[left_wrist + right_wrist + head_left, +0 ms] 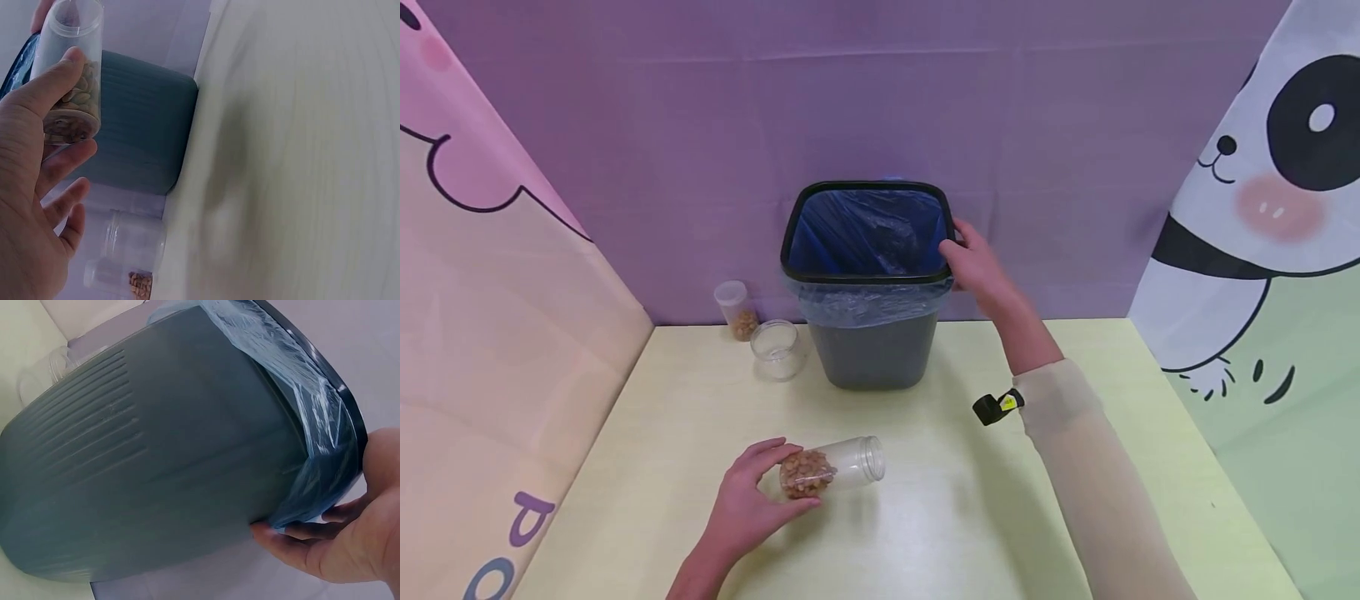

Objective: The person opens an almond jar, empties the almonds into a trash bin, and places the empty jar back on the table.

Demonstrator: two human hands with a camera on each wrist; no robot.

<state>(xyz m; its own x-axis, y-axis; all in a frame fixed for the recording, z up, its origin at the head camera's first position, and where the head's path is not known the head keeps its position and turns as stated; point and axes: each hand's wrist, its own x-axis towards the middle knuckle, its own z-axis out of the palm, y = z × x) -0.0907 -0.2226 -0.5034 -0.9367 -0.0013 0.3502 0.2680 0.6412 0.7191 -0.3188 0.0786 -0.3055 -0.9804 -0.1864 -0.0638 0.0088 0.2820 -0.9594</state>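
Observation:
My left hand [751, 504] grips the base end of a clear plastic jar [850, 463] between thumb and fingers. The jar lies tilted on its side in the head view, its lidless mouth facing right, with brown nuts [807, 473] gathered at the base. In the left wrist view the jar [69, 47] is held off the table. My right hand [981, 271] holds the right side of a grey trash bin [872, 354], thumb over the black rim. A blue bag [868, 233] lines the bin and folds over outside. The right wrist view shows fingertips [269, 537] under the bag's fold.
Left of the bin stand a smaller jar [737, 310] with some nuts and a clear round container [777, 350]. A purple cloth wall [700, 150] rises behind the pale table [940, 508], and printed cloths flank both sides.

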